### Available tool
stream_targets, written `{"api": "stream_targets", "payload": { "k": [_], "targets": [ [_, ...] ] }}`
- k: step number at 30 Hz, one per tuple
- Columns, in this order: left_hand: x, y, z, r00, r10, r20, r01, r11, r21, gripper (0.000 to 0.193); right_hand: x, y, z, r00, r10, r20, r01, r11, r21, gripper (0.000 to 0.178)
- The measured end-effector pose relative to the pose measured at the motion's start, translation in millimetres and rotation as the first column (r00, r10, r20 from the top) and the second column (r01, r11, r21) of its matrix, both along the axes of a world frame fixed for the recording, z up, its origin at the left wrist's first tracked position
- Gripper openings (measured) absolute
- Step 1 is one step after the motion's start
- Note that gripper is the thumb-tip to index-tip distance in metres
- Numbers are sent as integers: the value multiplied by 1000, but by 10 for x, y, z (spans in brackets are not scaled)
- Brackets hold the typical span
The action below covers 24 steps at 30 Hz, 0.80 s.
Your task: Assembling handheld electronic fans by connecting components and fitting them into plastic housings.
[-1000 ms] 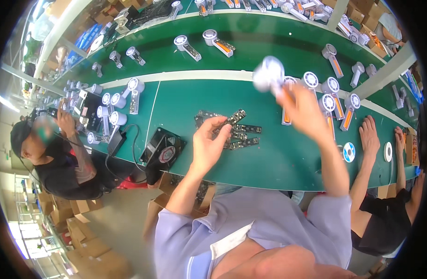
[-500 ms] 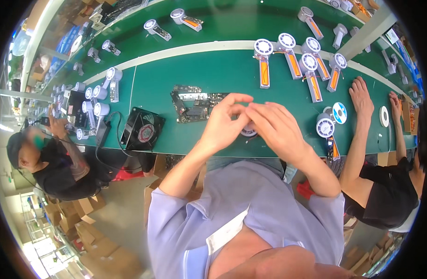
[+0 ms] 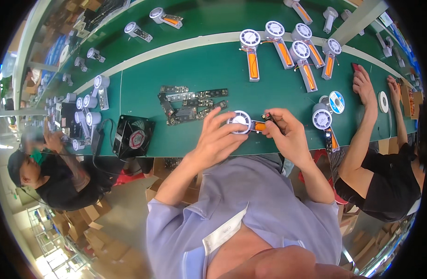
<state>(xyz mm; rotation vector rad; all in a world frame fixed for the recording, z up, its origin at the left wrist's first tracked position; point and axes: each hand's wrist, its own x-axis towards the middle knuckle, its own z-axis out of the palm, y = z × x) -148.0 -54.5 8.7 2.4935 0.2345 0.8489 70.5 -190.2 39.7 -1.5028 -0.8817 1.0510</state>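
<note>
My hands have drawn apart since half a second ago, when they met over the work, and the piece between them now shows. It is one handheld fan with a round white slotted head and a pale handle (image 3: pixel 240 122), held over the near part of the green bench (image 3: pixel 176 144). My left hand (image 3: pixel 217 136) curls its fingers and thumb around the head; my right hand (image 3: pixel 288 132) pinches one small dark strip (image 3: pixel 270 118) between thumb and forefinger, beside the handle's orange cell (image 3: pixel 259 126). Whether the right fingers also press the handle, I cannot tell.

Left of the fan lie black, narrow circuit boards (image 3: pixel 198 102), at least six, overlapping. Farther left stands one square black cooling fan (image 3: pixel 133 136). Beyond my hands are five white fans with orange cells in their handles (image 3: pixel 300 50). To my right, one white fan (image 3: pixel 322 119) lies by one blue-and-white spool (image 3: pixel 336 102); past it, a co-worker's hand (image 3: pixel 365 87) rests near one plain white reel (image 3: pixel 383 102).
</note>
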Motion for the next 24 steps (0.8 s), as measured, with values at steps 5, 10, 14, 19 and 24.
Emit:
{"api": "stream_targets", "payload": {
  "k": [5, 10, 14, 19, 24],
  "targets": [
    [315, -115, 111, 982, 191, 2, -179, 927, -330, 14, -69, 8, -93, 998, -63, -27, 63, 998, -1, 23],
    [475, -179, 117, 970, 244, -17, -221, 843, -491, 14, -128, -15, -19, 951, -132, 281, 95, 986, 140, 22],
    [522, -220, 78, 954, 299, 7, -278, 895, -348, 11, -160, -6, -11, 901, -158, 403, 81, 976, 203, 24],
    [561, -223, 39, 945, 321, 66, -295, 921, -254, 12, -169, -6, -35, 874, -193, 446, 104, 971, 215, 25],
    [595, -228, 68, 945, 313, 95, -301, 946, -120, 14, -206, -4, -89, 825, -227, 517, 98, 959, 265, 26]
  ]
}}
